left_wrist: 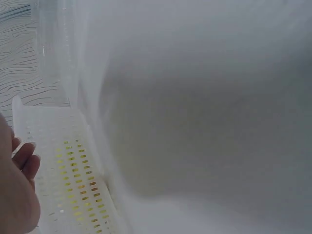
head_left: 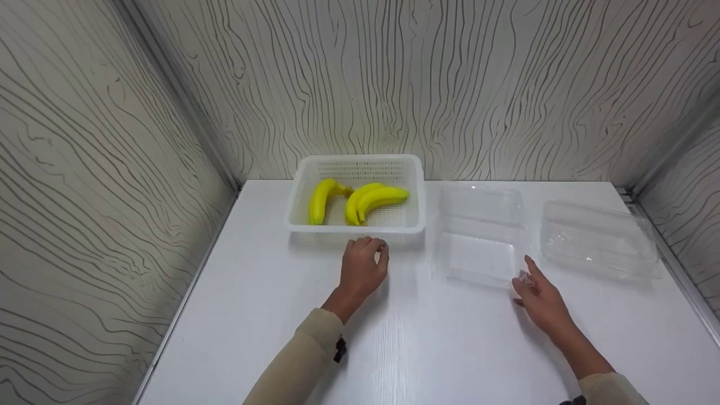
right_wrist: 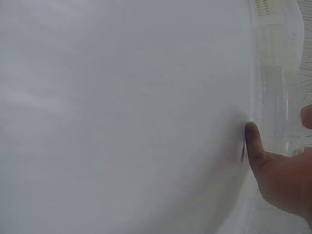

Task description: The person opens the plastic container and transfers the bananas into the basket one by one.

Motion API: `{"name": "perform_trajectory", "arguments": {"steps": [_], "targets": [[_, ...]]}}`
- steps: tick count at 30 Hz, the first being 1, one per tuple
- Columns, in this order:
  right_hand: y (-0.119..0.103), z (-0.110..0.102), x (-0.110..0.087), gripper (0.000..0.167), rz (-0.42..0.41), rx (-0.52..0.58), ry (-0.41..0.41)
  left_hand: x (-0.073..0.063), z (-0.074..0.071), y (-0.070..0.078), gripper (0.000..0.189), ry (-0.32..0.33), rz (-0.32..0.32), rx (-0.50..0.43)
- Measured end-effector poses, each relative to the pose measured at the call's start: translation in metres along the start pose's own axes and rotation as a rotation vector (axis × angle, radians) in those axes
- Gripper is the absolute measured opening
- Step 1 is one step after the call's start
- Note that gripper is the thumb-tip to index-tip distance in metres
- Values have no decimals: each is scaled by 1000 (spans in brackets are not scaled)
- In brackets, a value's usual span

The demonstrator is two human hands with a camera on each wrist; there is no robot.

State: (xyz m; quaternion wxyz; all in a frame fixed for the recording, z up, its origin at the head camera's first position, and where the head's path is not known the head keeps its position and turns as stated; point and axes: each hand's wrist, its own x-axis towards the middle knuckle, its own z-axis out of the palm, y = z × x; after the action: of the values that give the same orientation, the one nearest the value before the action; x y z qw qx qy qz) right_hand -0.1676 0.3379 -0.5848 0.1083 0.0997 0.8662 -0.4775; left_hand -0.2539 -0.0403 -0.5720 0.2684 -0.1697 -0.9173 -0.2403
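A white slotted plastic basket [head_left: 413, 228] holds yellow bananas: one curved banana [head_left: 318, 203] at the left and a pair of bananas [head_left: 378, 198] lying together at the right. Just in front of the basket's near rim is my left hand [head_left: 363, 267], fingers loosely bent and holding nothing. In the left wrist view its fingertips [left_wrist: 31, 163] overlap the slotted wall. To the right of the basket lies a clear plastic container [head_left: 482, 254]. My right hand [head_left: 543, 304] pinches its near right corner between thumb and fingers. The right wrist view shows the thumb [right_wrist: 253, 139] along the container's edge.
A second clear plastic container [head_left: 599, 242] lies farther right, close to the table's right edge. Everything stands on a white table [head_left: 427, 349]. Wood-grain panels [head_left: 360, 84] rise behind it and at both sides.
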Motion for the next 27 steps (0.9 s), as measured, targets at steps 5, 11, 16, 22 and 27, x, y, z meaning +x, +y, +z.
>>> {"name": "perform_trajectory", "arguments": {"steps": [5, 11, 16, 22, 27], "targets": [[-4, -3, 13, 77, 6, 21, 23, -11, 2, -5, 7, -31, -45, -27], [-6, -1, 20, 75, 15, 66, 57, -18, -1, -7, 10, -88, -104, -35], [-2, 0, 24, 75, 19, 76, 99, -18, -3, -9, 11, -109, -122, -54], [2, 0, 31, 78, 36, 93, 148, -21, -4, -8, 11, -111, -137, -68], [2, 1, 34, 79, 40, 109, 162, -25, -4, -9, 11, -118, -164, -88]]}}
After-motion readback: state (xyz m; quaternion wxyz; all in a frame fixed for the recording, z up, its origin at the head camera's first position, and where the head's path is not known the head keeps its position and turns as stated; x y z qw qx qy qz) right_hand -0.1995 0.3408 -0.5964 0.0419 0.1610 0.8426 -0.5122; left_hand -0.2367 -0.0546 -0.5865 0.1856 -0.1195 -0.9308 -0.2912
